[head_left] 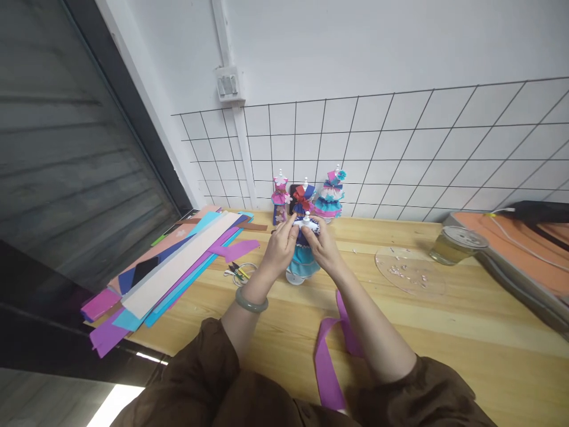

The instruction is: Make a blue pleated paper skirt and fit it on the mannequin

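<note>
A small white dress form [304, 262] in a turquoise tiered skirt and dark blue bodice stands on a round white base in front of me. My left hand [279, 248] closes on its upper left side, thumb near the neck. From the other side my right hand [325, 247] holds the bodice, its thumb on the white shoulder part. The fingertips behind the form are partly hidden. Below my right forearm lies a loose purple fabric strip [328, 362]. Just left of the form are scissors [239, 271].
Three dressed mini forms, one a blue-and-red one [304, 196], stand by the wall grid. Layered coloured fabric strips [173, 261] lie at left. At right are a clear dish with small beads [406, 274], a lidded glass jar [457, 244] and an orange-topped stack [528, 249].
</note>
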A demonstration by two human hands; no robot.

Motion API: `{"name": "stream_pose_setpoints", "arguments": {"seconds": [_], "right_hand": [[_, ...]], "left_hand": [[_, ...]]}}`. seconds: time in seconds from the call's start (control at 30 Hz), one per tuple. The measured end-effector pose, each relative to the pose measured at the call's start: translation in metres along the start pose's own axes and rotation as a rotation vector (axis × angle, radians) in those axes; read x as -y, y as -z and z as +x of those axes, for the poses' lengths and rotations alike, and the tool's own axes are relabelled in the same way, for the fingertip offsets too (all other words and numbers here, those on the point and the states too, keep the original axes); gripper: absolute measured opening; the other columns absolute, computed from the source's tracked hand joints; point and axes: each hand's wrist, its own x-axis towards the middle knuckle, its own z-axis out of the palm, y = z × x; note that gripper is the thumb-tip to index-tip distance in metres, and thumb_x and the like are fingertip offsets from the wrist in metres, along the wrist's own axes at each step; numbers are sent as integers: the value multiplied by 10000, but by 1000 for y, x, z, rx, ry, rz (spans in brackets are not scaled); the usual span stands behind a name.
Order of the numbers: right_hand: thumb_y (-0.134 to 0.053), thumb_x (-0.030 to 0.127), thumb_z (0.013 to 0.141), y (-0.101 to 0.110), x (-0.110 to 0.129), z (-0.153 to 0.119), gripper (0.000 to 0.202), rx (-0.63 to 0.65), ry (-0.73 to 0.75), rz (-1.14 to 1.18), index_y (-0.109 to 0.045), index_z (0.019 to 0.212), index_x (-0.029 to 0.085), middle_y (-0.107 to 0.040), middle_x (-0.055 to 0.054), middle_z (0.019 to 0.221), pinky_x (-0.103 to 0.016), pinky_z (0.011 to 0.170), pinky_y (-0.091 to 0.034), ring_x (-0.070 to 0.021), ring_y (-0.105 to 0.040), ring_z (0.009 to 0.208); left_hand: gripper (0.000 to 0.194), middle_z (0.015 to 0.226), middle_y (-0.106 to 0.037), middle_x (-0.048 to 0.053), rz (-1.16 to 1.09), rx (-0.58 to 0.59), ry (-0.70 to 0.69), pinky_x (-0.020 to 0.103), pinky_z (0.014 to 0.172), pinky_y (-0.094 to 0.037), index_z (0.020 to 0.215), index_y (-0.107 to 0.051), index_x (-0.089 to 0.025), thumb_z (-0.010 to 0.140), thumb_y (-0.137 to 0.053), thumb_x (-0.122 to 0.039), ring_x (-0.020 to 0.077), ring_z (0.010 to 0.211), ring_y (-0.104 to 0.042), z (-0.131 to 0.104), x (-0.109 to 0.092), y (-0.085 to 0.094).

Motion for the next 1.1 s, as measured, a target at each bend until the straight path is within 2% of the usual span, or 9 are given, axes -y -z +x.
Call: {"name": "stream_pose_setpoints", "arguments": {"seconds": [0.13, 0.27, 0.33, 0.4, 0.6, 0.77, 0.9, 0.97, 1.1], "right_hand": [[-467, 458, 855, -3, 4, 1, 377, -23, -13, -4, -460, 1100, 172, -590, -83, 947, -332, 741, -451, -185, -551, 798], [-467, 483, 848, -3, 1, 4, 394, -37, -31, 22, -472, 1096, 176, -588, -74, 939, -323, 742, -453, -185, -547, 808], [-472, 495, 843, -1, -1, 5, 420, -37, -39, 47, -472, 1114, 174, -584, -83, 982, -320, 764, -457, -187, -555, 845], [-474, 503, 840, 2, -3, 6, 443, -26, -46, 75, -469, 1141, 177, -581, -89, 1029, -318, 779, -464, -188, -565, 872], [-486, 510, 831, 8, -9, 4, 464, 4, -56, 137, -483, 1163, 185, -596, -96, 1084, -343, 832, -469, -200, -579, 936], [-478, 526, 833, 15, -9, -4, 468, 50, -50, 193, -513, 1161, 194, -609, -91, 1125, -371, 896, -448, -209, -572, 1018], [-501, 517, 826, 27, -11, -14, 470, 170, -86, 251, -549, 1188, 221, -621, -76, 1155, -389, 911, -445, -217, -570, 1058], [-559, 486, 802, 31, -14, -18, 427, 224, -84, 223, -601, 1142, 231, -634, -74, 1139, -411, 907, -448, -234, -576, 1051], [-571, 422, 817, 32, -15, -21, 337, 219, 11, 118, -653, 1088, 239, -614, -77, 1165, -427, 953, -409, -243, -534, 1117]], "left_hand": [[510, 1335, -488, 134, 40, -16, -23, 406, 1064, -315, 1338, -406, -141, 924, -289, -415, 229, 1259, -422, 1, 3, -1], [516, 1391, -432, 107, -171, -2, 84, 376, 1084, -300, 1344, -398, -166, 914, -322, -442, 207, 1295, -389, -1, 10, 0], [522, 1406, -413, 101, -290, -5, 160, 368, 1076, -316, 1348, -392, -176, 910, -330, -453, 207, 1305, -378, -4, 14, 0], [517, 1395, -427, 103, -337, 15, 180, 369, 1063, -332, 1341, -402, -181, 903, -354, -452, 214, 1297, -389, -9, 18, 0], [454, 1175, -593, 116, -160, 98, 38, 384, 980, -401, 1172, -556, -162, 792, -586, -408, 234, 1116, -534, -21, 22, -6], [432, 1143, -603, 117, -154, 52, 60, 373, 943, -422, 1150, -557, -161, 784, -597, -389, 230, 1082, -543, -24, 21, -11], [481, 1195, -574, 121, -172, 21, 73, 377, 966, -401, 1187, -530, -161, 772, -612, -389, 234, 1125, -512, -27, 18, -10], [411, 1169, -582, 112, -153, 17, 37, 374, 962, -401, 1150, -553, -169, 799, -579, -382, 229, 1119, -513, -29, 15, -8], [284, 1111, -597, 98, -49, 13, -69, 376, 970, -387, 1084, -584, -184, 878, -463, -336, 215, 1113, -512, -28, 10, -7]]}}
